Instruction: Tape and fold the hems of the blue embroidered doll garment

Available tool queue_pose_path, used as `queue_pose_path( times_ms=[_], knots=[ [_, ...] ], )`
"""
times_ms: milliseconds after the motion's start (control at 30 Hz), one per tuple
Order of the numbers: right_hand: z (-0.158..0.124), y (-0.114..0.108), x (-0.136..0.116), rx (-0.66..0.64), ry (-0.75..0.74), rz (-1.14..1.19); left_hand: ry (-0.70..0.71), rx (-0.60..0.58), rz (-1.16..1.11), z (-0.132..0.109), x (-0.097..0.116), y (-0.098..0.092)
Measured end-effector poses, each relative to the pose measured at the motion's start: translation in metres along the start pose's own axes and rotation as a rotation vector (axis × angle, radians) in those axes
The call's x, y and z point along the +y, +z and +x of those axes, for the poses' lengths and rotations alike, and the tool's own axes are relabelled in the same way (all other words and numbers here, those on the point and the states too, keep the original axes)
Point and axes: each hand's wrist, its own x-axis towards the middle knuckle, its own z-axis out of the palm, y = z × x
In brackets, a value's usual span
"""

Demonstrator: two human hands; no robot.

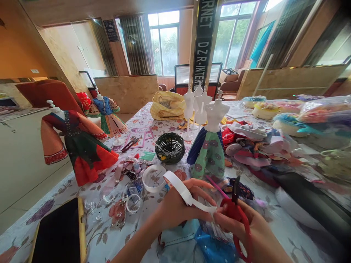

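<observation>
My left hand [181, 202] grips a roll of white tape [178, 184], and a strip runs from it toward my right hand [244, 223]. That hand holds red-handled scissors [242, 228], their dark blades pointing up, while its thumb and fingertip pinch the strip's end. Below my hands lie a pale blue fabric piece [181, 233] and shiny blue fabric [216, 246]. Just beyond stands a small dress form [216, 113] wearing a green flowered skirt [210, 155]. Another white tape roll [154, 178] rests left of my left hand.
A dark woven basket [170, 148] sits mid-table, with a yellow cloth bag [168, 106] behind. Dressed forms in a red-green gown [82, 146] and a blue-topped dress [105, 111] stand left. A phone [59, 232] lies front left; heaped fabric scraps [252, 142] lie right.
</observation>
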Motion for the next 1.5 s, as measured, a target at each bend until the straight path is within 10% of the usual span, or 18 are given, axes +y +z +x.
queue_pose_path(
  times_ms=[1500],
  knots=[
    [0.010,-0.001,0.005,-0.135,0.204,0.249,-0.025,0.004,0.232,-0.001,0.000,-0.012]
  ],
)
